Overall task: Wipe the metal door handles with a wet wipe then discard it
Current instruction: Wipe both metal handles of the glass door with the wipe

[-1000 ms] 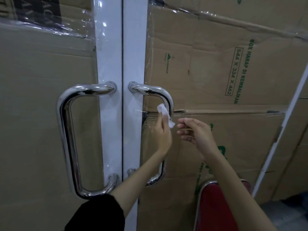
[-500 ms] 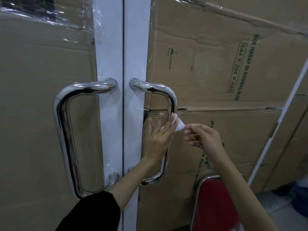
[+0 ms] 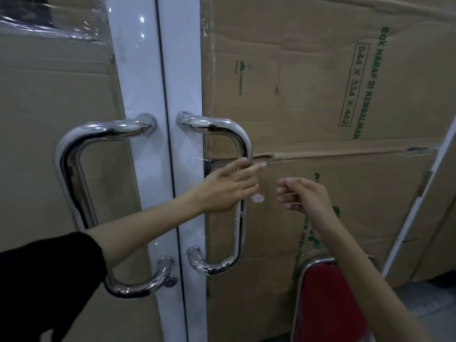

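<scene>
Two chrome D-shaped door handles are mounted on white double doors: the left handle [image 3: 71,181] and the right handle [image 3: 212,124]. My left hand [image 3: 227,188] reaches across the upright bar of the right handle with its fingers stretched out. A small crumpled white wet wipe [image 3: 257,198] shows just below that hand, beside the bar; neither hand visibly grips it, and I cannot tell whether it touches the left hand. My right hand [image 3: 308,201] hovers a little to the right of the wipe, fingers loosely curled and holding nothing.
Flattened cardboard [image 3: 345,82] with green print covers the door panels behind clear plastic film. The white door frame [image 3: 182,70] runs down the middle. A red chair back with a metal rim [image 3: 328,304] stands at the lower right, under my right forearm.
The left hand went from holding the wipe on the right handle to spread fingers. The right hand pinched the wipe's corner, then let go. The wipe now sits lower, between the hands.
</scene>
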